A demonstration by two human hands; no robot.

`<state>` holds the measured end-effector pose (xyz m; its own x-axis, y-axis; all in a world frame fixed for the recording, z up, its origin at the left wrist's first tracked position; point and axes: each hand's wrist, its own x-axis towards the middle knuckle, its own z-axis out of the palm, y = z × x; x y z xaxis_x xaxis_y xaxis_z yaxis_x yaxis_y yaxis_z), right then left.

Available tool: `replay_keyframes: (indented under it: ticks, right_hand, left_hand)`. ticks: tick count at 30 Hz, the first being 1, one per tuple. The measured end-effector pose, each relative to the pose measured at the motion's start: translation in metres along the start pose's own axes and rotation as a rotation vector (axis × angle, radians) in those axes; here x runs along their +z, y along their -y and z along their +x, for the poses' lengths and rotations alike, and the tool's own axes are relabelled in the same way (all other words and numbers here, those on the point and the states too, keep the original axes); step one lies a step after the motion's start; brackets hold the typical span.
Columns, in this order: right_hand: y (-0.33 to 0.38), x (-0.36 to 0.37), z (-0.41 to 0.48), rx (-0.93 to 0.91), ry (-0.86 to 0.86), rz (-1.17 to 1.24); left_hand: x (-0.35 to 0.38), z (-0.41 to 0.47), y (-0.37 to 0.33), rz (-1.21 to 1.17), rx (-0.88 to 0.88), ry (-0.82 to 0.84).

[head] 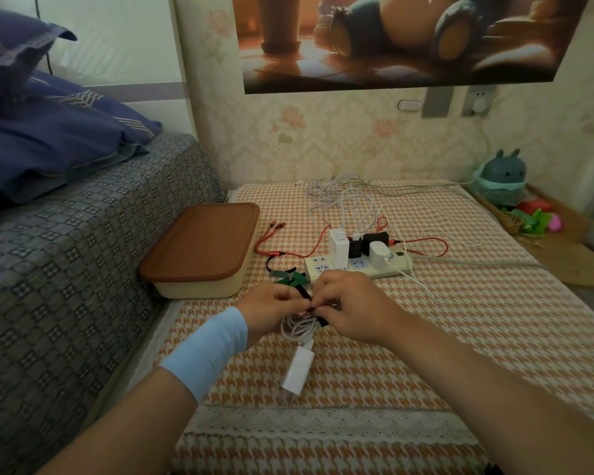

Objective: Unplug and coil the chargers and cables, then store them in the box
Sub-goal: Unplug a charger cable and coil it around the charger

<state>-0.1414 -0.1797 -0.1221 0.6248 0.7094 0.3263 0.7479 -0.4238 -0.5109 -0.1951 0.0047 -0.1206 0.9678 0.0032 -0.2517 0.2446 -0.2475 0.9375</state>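
Observation:
My left hand [271, 310] grips a coiled white cable [297, 329], and its white charger [297, 371] hangs below the coil. My right hand [354, 308] pinches a black strap [319, 318] that wraps around the coil. Behind my hands lies a white power strip [357, 267] with a tall white charger [338, 246], black chargers [374, 243] and a small white plug [378, 253] plugged in. Red cables [426, 246] and loose white cables [343, 200] trail from it. The cream box [199, 287] with its brown lid [203, 241] on stands to the left.
Green and black straps [287, 277] lie in front of the strip. A patterned sofa [66, 252] with blue bedding [48, 132] borders the left. A teal plush toy [503, 181] and coloured toys [532, 217] sit at the far right. The surface carries an orange checked cloth [426, 337].

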Motion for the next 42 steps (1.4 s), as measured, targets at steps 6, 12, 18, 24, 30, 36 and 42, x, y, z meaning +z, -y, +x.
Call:
replay_keyframes:
  ticks: [6, 12, 18, 24, 30, 36, 42]
  right_hand:
    - [0.002, 0.005, 0.003, -0.029, -0.058, -0.016]
    - [0.012, 0.011, 0.008, 0.403, -0.305, 0.274]
    - [0.014, 0.019, 0.006, 0.383, -0.516, 0.187]
    - [0.002, 0.026, 0.005, -0.120, -0.492, -0.133]
    - [0.000, 0.016, 0.008, -0.361, -0.331, -0.240]
    - [-0.002, 0.007, 0.004, -0.373, -0.220, -0.221]
    - [-0.002, 0.006, -0.002, -0.316, -0.149, -0.216]
  left_hand:
    - [0.002, 0.006, 0.001, 0.137, 0.183, -0.218]
    - [0.010, 0.014, 0.007, 0.486, 0.387, -0.342]
    - [0.035, 0.015, 0.000, 0.417, 0.350, -0.366]
    - [0.017, 0.028, 0.005, 0.056, -0.010, -0.330]
    - [0.005, 0.020, 0.004, 0.005, -0.054, -0.318]
    - [0.000, 0.020, 0.003, 0.050, -0.061, -0.317]
    - [-0.010, 0.020, 0.000, 0.060, -0.098, -0.291]
